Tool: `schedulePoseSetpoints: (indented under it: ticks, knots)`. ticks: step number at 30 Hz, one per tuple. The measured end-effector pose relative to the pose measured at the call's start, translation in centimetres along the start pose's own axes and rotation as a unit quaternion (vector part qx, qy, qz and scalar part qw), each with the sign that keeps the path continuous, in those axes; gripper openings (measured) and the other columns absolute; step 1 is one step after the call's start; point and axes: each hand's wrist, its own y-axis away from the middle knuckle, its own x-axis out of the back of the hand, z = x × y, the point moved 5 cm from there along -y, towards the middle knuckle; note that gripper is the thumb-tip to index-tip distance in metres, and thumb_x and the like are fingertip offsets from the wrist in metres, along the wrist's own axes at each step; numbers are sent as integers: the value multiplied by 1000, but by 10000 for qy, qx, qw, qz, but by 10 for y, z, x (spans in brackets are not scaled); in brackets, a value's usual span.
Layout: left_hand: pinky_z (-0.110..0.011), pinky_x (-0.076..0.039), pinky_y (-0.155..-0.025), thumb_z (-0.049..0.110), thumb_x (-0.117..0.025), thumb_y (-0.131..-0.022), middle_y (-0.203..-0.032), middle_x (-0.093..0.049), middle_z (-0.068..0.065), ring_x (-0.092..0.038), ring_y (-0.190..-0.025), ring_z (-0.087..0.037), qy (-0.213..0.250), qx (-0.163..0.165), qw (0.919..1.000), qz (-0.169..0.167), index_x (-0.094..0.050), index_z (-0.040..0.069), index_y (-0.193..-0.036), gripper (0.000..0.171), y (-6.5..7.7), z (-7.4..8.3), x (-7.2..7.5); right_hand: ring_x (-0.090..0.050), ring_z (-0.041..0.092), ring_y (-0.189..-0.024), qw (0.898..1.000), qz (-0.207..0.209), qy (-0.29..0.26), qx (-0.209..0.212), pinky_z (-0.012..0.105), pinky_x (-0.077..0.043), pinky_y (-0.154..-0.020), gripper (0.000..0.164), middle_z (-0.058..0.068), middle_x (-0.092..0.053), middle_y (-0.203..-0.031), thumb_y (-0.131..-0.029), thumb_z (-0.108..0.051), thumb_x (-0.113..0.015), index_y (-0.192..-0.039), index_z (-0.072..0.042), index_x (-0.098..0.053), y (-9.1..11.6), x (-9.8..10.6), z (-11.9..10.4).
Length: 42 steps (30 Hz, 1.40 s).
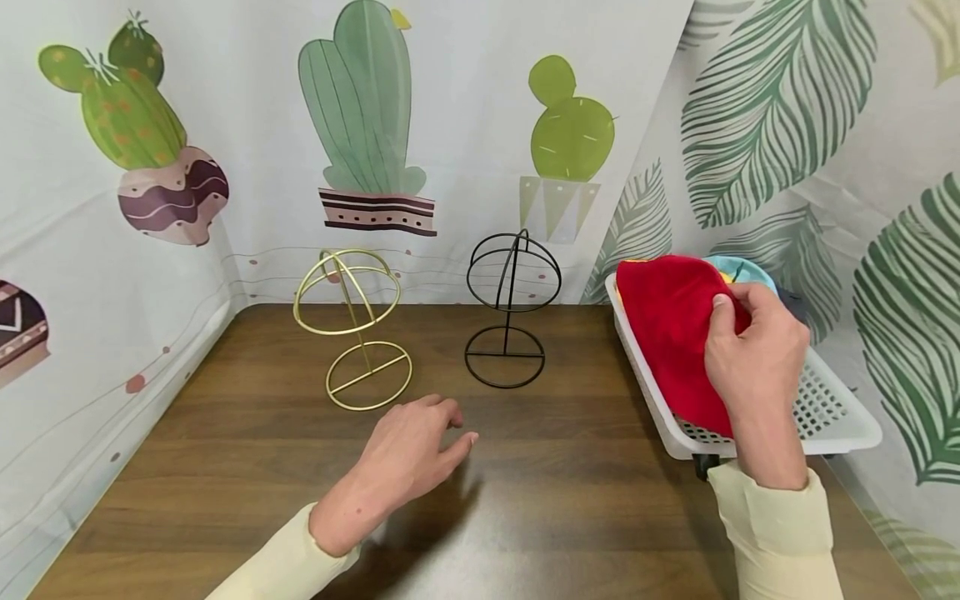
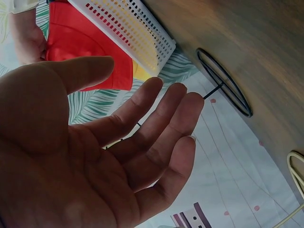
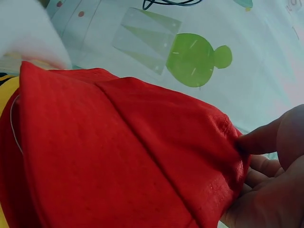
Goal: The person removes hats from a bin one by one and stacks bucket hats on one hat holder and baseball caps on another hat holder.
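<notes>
My right hand (image 1: 757, 350) pinches the edge of a red cloth hat (image 1: 667, 333) between thumb and fingers, over the white plastic basket (image 1: 843, 421) on the right. In the right wrist view the hat (image 3: 128, 156) shows a long seam, and the thumb and fingers grip its edge. Yellow and light blue cloth (image 1: 738, 268) shows behind it in the basket. My left hand (image 1: 408, 446) hovers over the middle of the table, palm inward, fingers loosely bent, holding nothing. In the left wrist view its palm (image 2: 95, 156) is bare.
A gold wire hat stand (image 1: 352, 333) and a black wire hat stand (image 1: 510, 325) stand side by side at the back of the brown wooden table (image 1: 300, 483). Printed cloth (image 1: 480, 100) with cacti and leaves hangs close behind the table and along its sides.
</notes>
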Motion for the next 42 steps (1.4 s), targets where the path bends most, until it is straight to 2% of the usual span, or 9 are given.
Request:
schedulePoseSetpoints:
  ticks: [8,10,14,17,27,33,42]
  knots:
    - [-40,-56,-70,33,-82,-92,-91,-72,2,-72,-79,-24,49,-21,10000,22,-73,17,-88,19,0,0,-1,-71,33,-91,9996,199,-180,66,10,-37,-72,34,15,-78,-109,-105,-28,-57,-117,-3,-76,4,7,-7]
    - [-40,-56,-69,34,-82,-92,-91,-71,2,-72,-78,-24,82,-21,10000,39,-72,18,-88,19,0,0,-1,-69,25,-88,9994,243,-207,123,9,-38,-72,33,13,-78,-109,-105,-28,-58,-117,-3,-76,6,8,-9]
    - [-40,-57,-69,36,-81,-93,-91,-71,3,-72,-77,-24,185,-5,9998,58,-72,19,-90,20,-1,-1,-2,-58,-1,-81,9986,312,-303,294,9,-40,-72,31,12,-79,-107,-105,-26,-59,-116,-3,-77,8,12,-15]
    - [-39,-57,-70,37,-81,-93,-92,-70,4,-71,-78,-23,246,28,9997,37,-71,19,-91,20,-1,-1,-3,-52,-12,-78,9979,321,-415,385,9,-41,-71,30,12,-79,-106,-104,-25,-60,-115,-3,-77,10,15,-19]
    - [-36,-56,-74,39,-79,-94,-96,-70,5,-69,-84,-14,661,201,9972,-295,-72,21,-94,19,-2,-1,-8,-54,-9,-75,9949,311,-700,664,12,-41,-71,23,8,-78,-96,-102,-20,-62,-110,-4,-78,15,20,-31]
    - [-34,-54,-73,39,-78,-95,-96,-71,6,-66,-82,-11,1027,263,9938,-338,-71,23,-97,18,-4,-2,-7,-54,-7,-75,9926,332,-839,814,11,-42,-71,23,9,-78,-98,-102,-19,-64,-111,-3,-78,20,23,-39]
    - [-30,-56,-80,40,-77,-97,-95,-71,11,-68,-87,-9,1689,233,9848,-331,-71,23,-103,19,-8,-3,-7,-57,-6,-82,9898,265,-1057,919,12,-44,-73,23,10,-79,-104,-101,-19,-68,-114,-3,-78,30,26,-52]
